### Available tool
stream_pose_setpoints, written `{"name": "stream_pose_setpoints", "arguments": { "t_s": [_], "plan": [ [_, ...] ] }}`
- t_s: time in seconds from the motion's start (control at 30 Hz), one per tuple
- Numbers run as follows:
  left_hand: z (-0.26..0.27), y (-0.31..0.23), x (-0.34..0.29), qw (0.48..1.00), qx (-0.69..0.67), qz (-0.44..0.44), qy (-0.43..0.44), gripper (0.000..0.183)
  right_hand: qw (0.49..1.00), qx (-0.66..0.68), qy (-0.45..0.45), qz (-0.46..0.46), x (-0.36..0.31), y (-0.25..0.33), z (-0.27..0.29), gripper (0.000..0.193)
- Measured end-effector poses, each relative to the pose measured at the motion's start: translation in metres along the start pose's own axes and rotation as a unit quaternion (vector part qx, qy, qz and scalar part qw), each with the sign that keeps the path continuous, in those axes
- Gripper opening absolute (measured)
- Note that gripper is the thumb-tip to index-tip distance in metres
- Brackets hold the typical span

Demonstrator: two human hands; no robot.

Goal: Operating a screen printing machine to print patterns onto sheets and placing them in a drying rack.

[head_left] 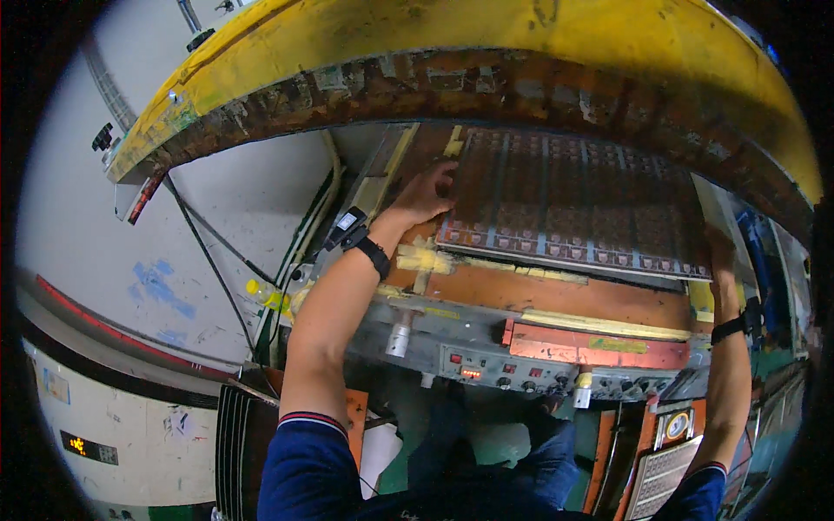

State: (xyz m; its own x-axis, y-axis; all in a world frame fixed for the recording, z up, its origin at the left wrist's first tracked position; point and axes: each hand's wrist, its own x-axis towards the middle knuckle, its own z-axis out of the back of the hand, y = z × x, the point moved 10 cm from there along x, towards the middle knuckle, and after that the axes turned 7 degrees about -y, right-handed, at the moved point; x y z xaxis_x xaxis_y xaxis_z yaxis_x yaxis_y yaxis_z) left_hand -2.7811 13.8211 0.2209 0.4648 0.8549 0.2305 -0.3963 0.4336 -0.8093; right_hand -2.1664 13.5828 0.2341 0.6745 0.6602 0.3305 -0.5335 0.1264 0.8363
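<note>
A large flat panel, dark brown with rows of small repeated printed shapes, lies over the orange-brown bed of a bench machine. Its near edge stands slightly above the bed, with a dark gap beneath. At the panel's left edge, my left hand curls its fingers and thumb against the side and grips it. My right hand is at the right edge, by the near corner. Shadow hides most of its fingers. Both wrists wear dark straps, each with a small device.
Overhead arches a raised yellow-edged frame. Yellow tape marks the bed. On the machine's front are a control panel with knobs and a red bar. A yellow-capped bottle stands left; a clock-like dial is low right.
</note>
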Motion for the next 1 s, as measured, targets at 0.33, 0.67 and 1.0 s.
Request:
{"name": "stream_pose_setpoints", "arguments": {
  "t_s": [0.33, 0.67, 1.0],
  "plan": [
    [0.001, 0.008, -0.01, 0.998, 0.061, 0.002, -0.02, 0.076, 0.995, 0.077, 0.057, -0.032, -0.027, 0.016, -0.023, 0.037],
    [0.002, 0.019, -0.01, 0.999, 0.022, -0.009, -0.027, 0.075, 0.995, 0.077, 0.057, -0.027, -0.02, 0.004, -0.023, 0.035],
    [-0.001, 0.015, -0.013, 1.0, 0.013, 0.027, -0.009, 0.075, 0.993, 0.108, 0.051, 0.024, -0.012, -0.011, -0.018, 0.035]
  ]
}}
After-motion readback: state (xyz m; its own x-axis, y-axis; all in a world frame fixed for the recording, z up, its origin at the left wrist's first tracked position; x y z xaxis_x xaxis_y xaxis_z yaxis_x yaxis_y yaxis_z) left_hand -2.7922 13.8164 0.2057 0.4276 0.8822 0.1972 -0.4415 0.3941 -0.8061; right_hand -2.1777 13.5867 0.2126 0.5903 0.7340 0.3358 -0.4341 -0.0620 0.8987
